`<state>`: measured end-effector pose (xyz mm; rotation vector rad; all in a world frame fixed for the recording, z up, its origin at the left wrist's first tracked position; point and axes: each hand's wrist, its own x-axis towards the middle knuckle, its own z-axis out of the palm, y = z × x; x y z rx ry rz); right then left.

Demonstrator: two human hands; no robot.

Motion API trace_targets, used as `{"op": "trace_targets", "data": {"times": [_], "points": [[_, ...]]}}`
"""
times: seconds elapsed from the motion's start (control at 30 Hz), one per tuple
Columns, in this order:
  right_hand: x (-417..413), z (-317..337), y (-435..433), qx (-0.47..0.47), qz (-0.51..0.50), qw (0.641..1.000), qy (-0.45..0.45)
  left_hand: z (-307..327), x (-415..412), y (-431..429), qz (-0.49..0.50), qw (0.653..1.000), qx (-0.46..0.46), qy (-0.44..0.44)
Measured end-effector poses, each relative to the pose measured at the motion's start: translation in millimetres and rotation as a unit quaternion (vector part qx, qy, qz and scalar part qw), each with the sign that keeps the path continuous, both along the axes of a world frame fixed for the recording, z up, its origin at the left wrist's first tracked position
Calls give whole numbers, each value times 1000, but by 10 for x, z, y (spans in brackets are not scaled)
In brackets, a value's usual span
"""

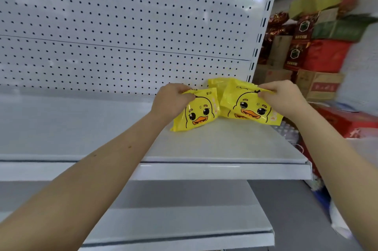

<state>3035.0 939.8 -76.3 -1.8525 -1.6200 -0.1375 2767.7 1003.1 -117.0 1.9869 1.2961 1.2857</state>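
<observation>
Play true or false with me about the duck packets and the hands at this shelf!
1. The left hand pinches the top edge of the left duck packet. True.
2. The right hand holds nothing. False: it pinches the top edge of the right duck packet.
3. Both packets are blue. False: they are yellow, each with a duck face and an orange beak.
4. The back panel behind the shelf is full of little holes. True.
5. A red box stands in the pile to the right of the shelf. True.
</observation>
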Motion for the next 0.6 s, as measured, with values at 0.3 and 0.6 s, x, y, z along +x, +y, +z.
{"op": "trace_targets", "data": {"times": [0.3, 0.6], "points": [[115, -380, 322, 57, -40, 998, -4, -20, 196, 209, -19, 999, -37, 4], [-41, -614, 456, 181, -24, 979, -86, -87, -62, 369, 8, 1000, -25, 5]]}}
